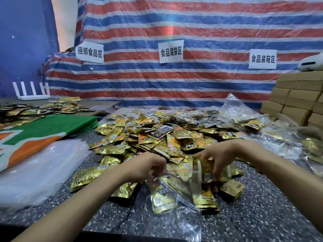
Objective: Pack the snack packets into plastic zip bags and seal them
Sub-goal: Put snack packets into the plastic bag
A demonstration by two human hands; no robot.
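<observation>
Now both hands are up at the mouth of a clear zip bag [185,205], which lies on the speckled bench [253,215] right in front of the person, with gold snack packets [204,194] already inside it. Left hand [148,165]: grip clamped, fingers curled and pinching the left end of the opening. Right hand [219,155]: grip clamped too, fingertips pinching the plastic at the right end, by the red zip line [180,170]. Just behind the hands, a big heap of loose packets [157,135] spreads across the bench. Off to the left, a stack of empty clear bags [38,170] sits beside a green and orange cloth [49,130]. Far right, cardboard boxes [297,102] are stacked up, with filled bags [244,117] in front of them.
</observation>
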